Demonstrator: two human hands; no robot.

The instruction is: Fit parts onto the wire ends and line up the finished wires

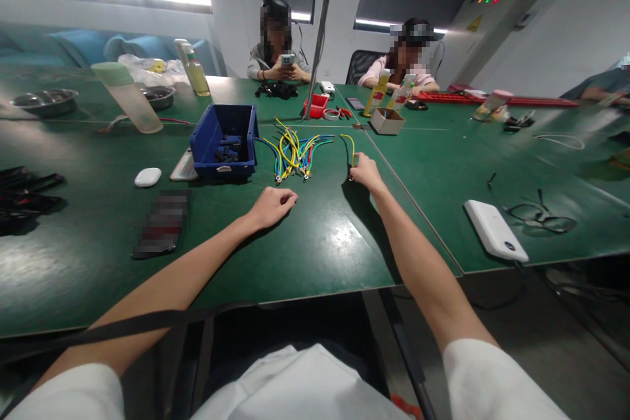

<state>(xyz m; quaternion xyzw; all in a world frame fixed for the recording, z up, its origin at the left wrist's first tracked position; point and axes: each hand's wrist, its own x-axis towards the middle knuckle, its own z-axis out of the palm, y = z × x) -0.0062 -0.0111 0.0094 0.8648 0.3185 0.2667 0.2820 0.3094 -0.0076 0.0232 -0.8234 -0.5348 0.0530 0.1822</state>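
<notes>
My right hand [365, 170] is stretched forward and pinches a yellow-green wire [348, 142] that loops away from it on the green table [315, 243]. My left hand [272, 205] rests on the table with its fingers curled in, and nothing shows in it. Just beyond it lies a pile of several yellow, green and blue wires [293, 152]. A blue bin [225, 140] with dark parts stands left of the pile.
A white power bank [495, 230], glasses [541, 216], a small white case [147, 176] and a dark phone [162, 223] lie around. A cardboard box [387, 121], bottles, metal bowls and a pole [319, 33] stand farther back. Two people sit across the table.
</notes>
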